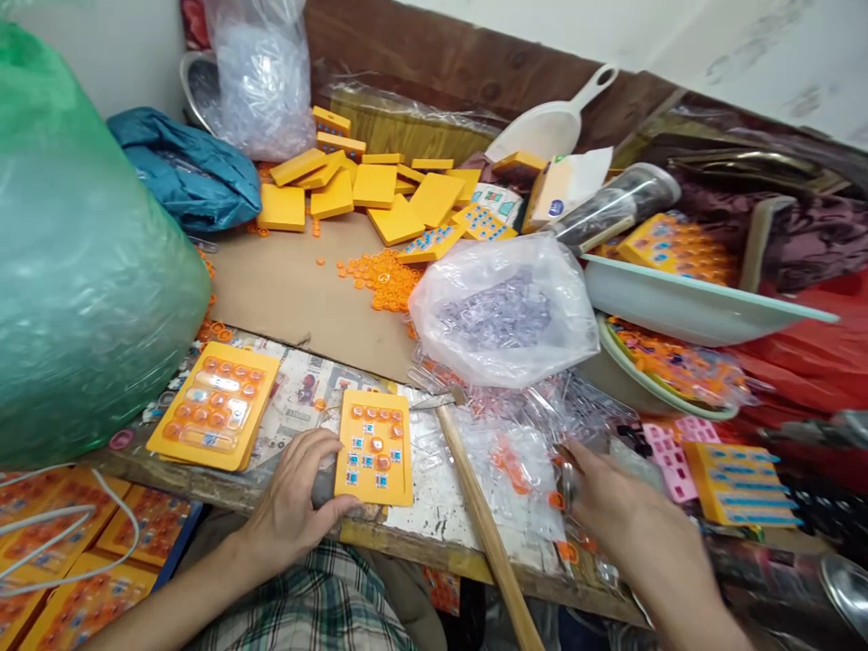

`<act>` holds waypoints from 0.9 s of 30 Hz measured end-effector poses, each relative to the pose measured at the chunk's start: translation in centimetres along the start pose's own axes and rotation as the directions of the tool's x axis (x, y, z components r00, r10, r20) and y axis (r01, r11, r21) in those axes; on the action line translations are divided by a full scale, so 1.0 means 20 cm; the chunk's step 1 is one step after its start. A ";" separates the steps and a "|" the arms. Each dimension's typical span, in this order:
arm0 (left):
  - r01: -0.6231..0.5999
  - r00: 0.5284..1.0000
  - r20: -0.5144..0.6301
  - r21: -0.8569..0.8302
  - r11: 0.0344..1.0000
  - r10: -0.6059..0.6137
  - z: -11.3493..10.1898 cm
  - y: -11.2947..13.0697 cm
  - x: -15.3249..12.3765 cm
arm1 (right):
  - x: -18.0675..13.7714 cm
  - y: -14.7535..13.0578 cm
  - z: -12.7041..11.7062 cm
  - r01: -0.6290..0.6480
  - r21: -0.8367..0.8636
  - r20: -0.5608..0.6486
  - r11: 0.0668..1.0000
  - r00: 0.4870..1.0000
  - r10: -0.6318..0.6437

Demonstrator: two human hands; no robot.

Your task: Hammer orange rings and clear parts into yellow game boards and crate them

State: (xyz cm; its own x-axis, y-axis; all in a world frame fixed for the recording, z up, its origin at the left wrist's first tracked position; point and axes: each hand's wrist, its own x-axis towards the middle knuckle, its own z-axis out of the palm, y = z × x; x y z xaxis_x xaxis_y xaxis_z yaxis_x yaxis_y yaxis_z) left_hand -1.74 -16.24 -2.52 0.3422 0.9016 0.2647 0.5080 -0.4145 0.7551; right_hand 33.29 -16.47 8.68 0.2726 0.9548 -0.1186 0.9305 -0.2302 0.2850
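Note:
My left hand [295,497] rests on the worktable's front edge, its fingers and thumb closed round the left side of a yellow plastic panel [375,447] studded with small orange and blue keys. My right hand [614,506] reaches into a heap of small clear plastic pieces [535,434] to the right, fingers curled down into it; what they grip is hidden. A wooden-handled hammer [475,493] lies between the two hands, its metal head by the panel's top right corner.
A second filled yellow panel [215,407] lies left. A clear bag of parts [505,312], loose orange buttons [383,276] and stacked yellow panels [372,190] sit behind. A big green bag [74,271] crowds the left; bowls [678,303] and more panels [739,484] fill the right.

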 end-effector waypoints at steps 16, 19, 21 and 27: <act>-0.105 0.992 -0.055 0.141 0.984 0.114 0.01 -0.02 -0.01 | -0.57 -0.72 0.19 0.566 0.304 -0.407 0.766 0.804 -0.433; -0.108 0.991 -0.058 0.152 0.982 0.118 0.01 -0.02 -0.01 | -0.56 -0.70 0.16 0.566 0.271 -0.419 0.778 0.797 -0.434; -0.111 0.991 -0.057 0.157 0.981 0.122 0.01 -0.02 -0.01 | -0.55 -0.70 0.15 0.568 0.260 -0.416 0.781 0.796 -0.440; -0.107 0.994 0.030 0.197 0.975 0.103 0.00 -0.01 0.00 | -0.54 -0.74 0.19 0.553 0.264 -0.410 0.790 0.806 -0.427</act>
State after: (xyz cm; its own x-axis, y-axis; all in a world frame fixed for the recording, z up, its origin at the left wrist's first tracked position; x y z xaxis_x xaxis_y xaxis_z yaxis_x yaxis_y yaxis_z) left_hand -1.83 -16.10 -2.61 0.4163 0.8499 0.3230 0.6139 -0.5248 0.5897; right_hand 17.41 -24.11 2.06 -0.2782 0.9449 0.1727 0.9505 0.2967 -0.0920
